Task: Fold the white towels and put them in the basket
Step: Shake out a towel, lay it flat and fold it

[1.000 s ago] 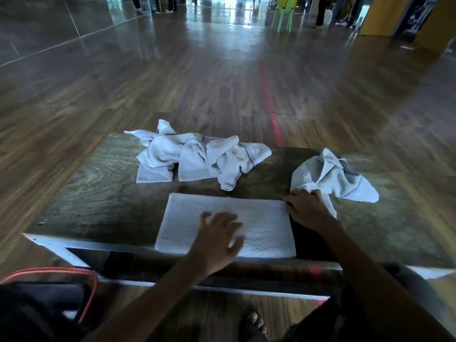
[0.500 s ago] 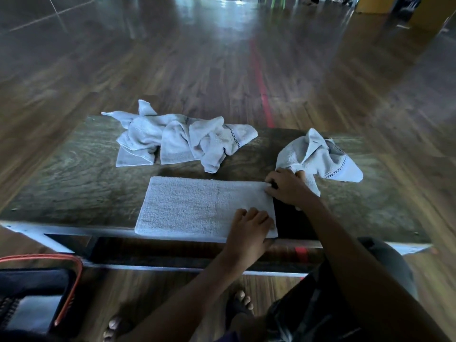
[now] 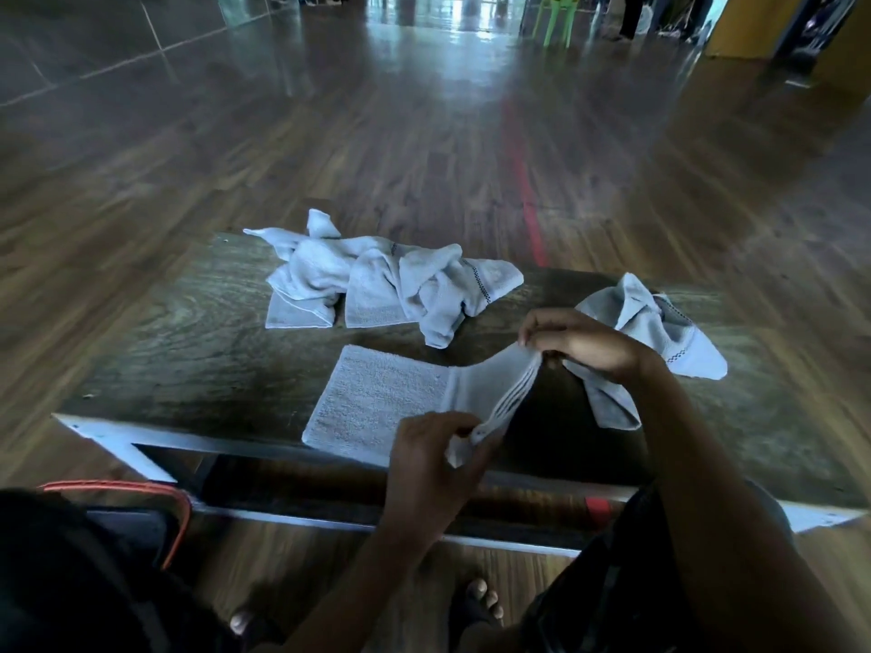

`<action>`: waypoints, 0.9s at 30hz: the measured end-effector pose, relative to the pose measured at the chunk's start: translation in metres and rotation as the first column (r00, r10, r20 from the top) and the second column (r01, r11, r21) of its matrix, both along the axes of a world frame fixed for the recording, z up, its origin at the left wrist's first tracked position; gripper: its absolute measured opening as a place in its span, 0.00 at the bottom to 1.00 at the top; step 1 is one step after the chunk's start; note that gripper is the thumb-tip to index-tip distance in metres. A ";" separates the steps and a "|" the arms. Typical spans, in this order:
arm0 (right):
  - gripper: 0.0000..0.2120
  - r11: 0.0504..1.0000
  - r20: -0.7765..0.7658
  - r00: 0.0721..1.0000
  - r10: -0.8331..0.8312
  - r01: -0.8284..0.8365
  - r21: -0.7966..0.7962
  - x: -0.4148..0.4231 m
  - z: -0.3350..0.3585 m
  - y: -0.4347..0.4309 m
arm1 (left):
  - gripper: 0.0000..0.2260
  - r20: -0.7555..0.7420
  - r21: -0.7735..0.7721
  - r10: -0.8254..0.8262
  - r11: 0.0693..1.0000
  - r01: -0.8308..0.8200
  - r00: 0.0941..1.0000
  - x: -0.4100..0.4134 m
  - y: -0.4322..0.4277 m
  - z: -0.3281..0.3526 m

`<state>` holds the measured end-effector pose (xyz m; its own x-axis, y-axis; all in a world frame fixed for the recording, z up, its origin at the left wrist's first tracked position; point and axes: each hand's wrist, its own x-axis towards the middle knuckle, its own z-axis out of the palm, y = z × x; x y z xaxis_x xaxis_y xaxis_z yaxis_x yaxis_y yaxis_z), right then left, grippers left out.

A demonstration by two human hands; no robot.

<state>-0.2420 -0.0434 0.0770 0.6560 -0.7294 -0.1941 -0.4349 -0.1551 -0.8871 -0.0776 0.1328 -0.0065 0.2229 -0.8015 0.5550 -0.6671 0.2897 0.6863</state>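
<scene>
There, left grip (image 3: pixel 426 445) and right grip (image 3: pixel 584 344) pinch the folded towel (image 3: pixel 386 398) by its right end, raised near the counter (image 3: pixel 188 360) front edge; one crumpled towel (image 3: pixel 660 322) alongside, one heap (image 3: pixel 377 285) behind, open counter left

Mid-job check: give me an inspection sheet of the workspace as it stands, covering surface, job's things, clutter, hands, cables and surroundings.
Surface: dark, worn wooden table with a pale frame edge.
Job's things: half-folded towel lies flat at its left, its right end raised; crumpled towel pile at the far side; single crumpled towel at the right; basket on the floor at lower left, mostly hidden.
Clutter: nothing seen.
Grippers: left hand pinches the raised end's near corner; right hand pinches its far corner.
Cables: nothing seen.
Surroundings: glossy wood floor with a red line; green chair far off.
</scene>
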 end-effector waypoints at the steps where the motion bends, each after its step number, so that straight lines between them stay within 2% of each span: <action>1: 0.06 0.999 0.038 0.999 -0.002 0.001 0.034 0.010 0.003 0.000 | 0.09 -0.047 0.020 0.045 0.999 -0.044 0.998 0.010 0.004 0.001; 4: 0.14 0.995 0.069 0.997 0.036 -0.042 0.089 0.042 0.010 -0.001 | 0.10 -0.145 0.068 0.144 0.988 -0.135 0.979 0.037 0.016 0.003; 9: 0.11 0.982 -0.070 0.979 0.189 -0.189 0.007 0.101 0.007 -0.010 | 0.11 -0.242 0.051 0.306 0.952 -0.303 0.921 0.079 0.029 -0.001; 12: 0.11 0.982 -0.129 0.974 0.187 -0.188 0.004 0.125 -0.003 -0.014 | 0.12 -0.246 0.099 0.360 0.933 -0.346 0.900 0.090 0.031 -0.009; 17: 0.08 0.968 -0.260 0.947 0.190 -0.225 -0.111 0.176 -0.023 -0.022 | 0.14 -0.248 0.193 0.479 0.876 -0.441 0.842 0.109 0.033 -0.025; 22: 0.08 0.950 -0.305 0.925 0.228 -0.280 -0.139 0.198 -0.048 -0.023 | 0.05 -0.212 0.241 0.543 0.835 -0.495 0.812 0.120 0.032 -0.042; 27: 0.08 0.918 -0.335 0.914 0.228 -0.316 -0.239 0.208 -0.061 -0.024 | 0.05 -0.194 0.307 0.602 0.787 -0.535 0.774 0.122 0.029 -0.049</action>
